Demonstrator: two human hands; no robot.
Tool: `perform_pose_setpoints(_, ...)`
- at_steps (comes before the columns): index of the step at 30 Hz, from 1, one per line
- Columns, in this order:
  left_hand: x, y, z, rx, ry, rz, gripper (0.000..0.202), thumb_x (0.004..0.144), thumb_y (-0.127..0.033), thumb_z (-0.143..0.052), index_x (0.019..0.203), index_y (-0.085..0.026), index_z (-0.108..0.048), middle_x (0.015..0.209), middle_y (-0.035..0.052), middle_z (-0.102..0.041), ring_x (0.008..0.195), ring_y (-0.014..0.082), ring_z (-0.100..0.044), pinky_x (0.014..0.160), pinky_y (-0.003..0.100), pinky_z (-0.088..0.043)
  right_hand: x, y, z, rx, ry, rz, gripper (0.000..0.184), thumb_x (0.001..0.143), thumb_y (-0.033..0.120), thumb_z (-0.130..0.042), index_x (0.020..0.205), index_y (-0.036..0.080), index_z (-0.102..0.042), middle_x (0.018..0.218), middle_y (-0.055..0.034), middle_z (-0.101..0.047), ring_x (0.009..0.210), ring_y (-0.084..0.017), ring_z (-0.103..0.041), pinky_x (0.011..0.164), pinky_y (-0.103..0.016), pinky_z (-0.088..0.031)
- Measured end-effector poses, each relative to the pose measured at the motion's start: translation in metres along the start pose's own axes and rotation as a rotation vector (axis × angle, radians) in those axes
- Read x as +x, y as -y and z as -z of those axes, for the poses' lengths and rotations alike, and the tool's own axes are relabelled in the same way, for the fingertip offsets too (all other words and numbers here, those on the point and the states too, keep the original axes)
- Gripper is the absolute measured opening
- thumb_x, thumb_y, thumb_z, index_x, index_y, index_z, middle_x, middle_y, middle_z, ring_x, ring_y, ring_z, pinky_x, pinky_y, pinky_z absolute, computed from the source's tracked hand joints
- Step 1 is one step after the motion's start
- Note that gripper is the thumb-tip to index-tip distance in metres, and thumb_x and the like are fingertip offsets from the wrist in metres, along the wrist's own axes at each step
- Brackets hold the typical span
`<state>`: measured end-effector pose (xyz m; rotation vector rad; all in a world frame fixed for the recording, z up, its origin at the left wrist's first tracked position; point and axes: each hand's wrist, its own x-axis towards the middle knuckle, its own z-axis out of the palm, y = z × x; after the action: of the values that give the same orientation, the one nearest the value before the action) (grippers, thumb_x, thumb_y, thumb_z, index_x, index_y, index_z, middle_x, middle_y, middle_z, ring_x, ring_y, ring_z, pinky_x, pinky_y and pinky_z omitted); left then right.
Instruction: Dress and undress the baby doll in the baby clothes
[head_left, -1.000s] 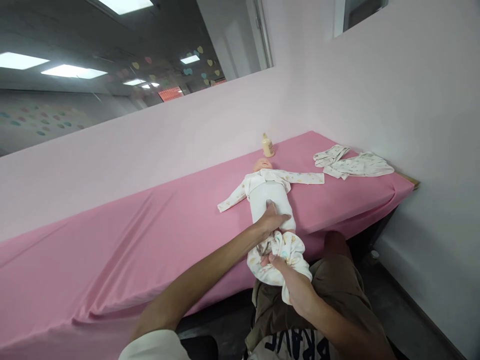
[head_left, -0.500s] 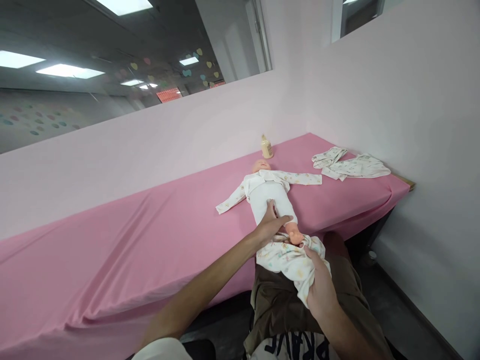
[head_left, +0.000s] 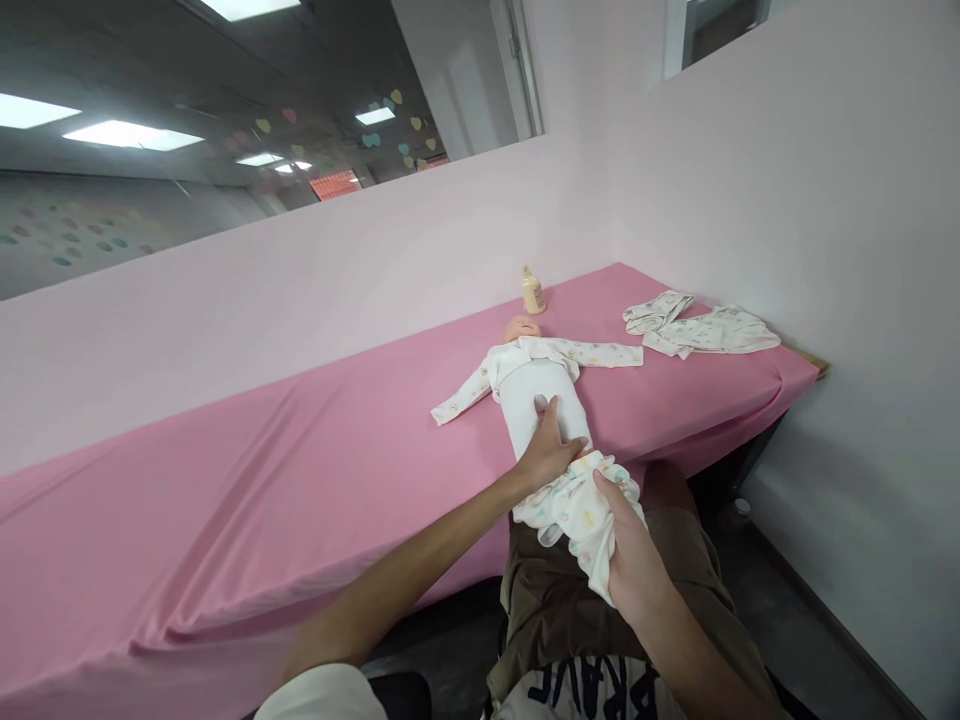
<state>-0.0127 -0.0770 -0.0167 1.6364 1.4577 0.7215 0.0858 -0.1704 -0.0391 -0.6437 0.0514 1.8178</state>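
A baby doll (head_left: 534,378) lies on its back on the pink-covered table, its head toward the wall. It wears a printed long-sleeved top (head_left: 607,354), sleeves spread, and white cloth covers its belly and thighs. My left hand (head_left: 547,450) is closed round the doll's leg, thumb on the near side. In my right hand (head_left: 634,545) is a bunched, printed white baby garment (head_left: 581,500), probably trousers, gathered over the doll's foot at the table's front edge. The foot is hidden by that cloth, and some of my fingers are out of sight.
A pale yellow pump bottle (head_left: 533,291) stands beyond the doll's head by the wall. More printed baby clothes (head_left: 712,328) lie at the table's right end. The pink sheet (head_left: 300,480) is wrinkled at left. My lap is just under the garment.
My right hand has moved the bunched garment up and slightly left, over the doll's foot, which showed bare before. My left hand stays at the leg, shifted slightly.
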Motion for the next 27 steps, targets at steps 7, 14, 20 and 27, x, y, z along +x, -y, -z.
perform_pose_setpoints(7, -0.017, 0.003, 0.003, -0.054, 0.059, 0.061, 0.085, 0.085, -0.044, -0.059, 0.152, -0.014, -0.016, 0.155, 0.0186, -0.023, 0.143, 0.0298, -0.026, 0.115, 0.042, -0.026, 0.020, 0.007, -0.008, -0.035, 0.024, -0.014, 0.033, 0.074, 0.036, -0.076, 0.103, 0.023, -0.067, 0.088, -0.0036, -0.076, 0.082, -0.025, -0.072, 0.065, -0.035, -0.058)
perform_pose_setpoints(14, -0.078, 0.009, 0.000, 0.287, 0.096, -0.266, 0.055, 0.088, -0.048, -0.056, 0.136, -0.024, -0.046, 0.137, 0.0104, -0.044, 0.128, 0.0258, -0.042, 0.107, 0.041, -0.039, 0.030, 0.007, 0.002, -0.094, 0.105, 0.019, 0.027, 0.076, 0.044, -0.074, 0.090, 0.022, -0.067, 0.089, -0.0024, -0.075, 0.081, -0.022, -0.071, 0.061, -0.030, -0.057)
perform_pose_setpoints(20, -0.071, 0.014, -0.001, 0.508, 0.040, -0.469, 0.032, 0.100, -0.028, -0.030, 0.112, -0.020, -0.058, 0.113, 0.0086, -0.055, 0.100, 0.0182, -0.056, 0.087, 0.033, -0.046, 0.031, 0.006, 0.002, -0.040, 0.133, 0.008, 0.027, 0.073, 0.040, -0.077, 0.090, 0.022, -0.066, 0.083, -0.0016, -0.074, 0.082, -0.023, -0.071, 0.063, -0.031, -0.058)
perform_pose_setpoints(27, -0.038, 0.031, 0.016, 0.731, -0.094, -0.459, 0.028, 0.097, -0.020, -0.029, 0.094, -0.017, -0.057, 0.089, 0.0057, -0.057, 0.080, 0.0163, -0.054, 0.071, 0.028, -0.043, 0.025, 0.009, -0.003, -0.028, 0.143, -0.030, 0.034, 0.076, 0.044, -0.072, 0.098, 0.018, -0.070, 0.091, -0.0078, -0.076, 0.091, -0.028, -0.071, 0.073, -0.037, -0.059)
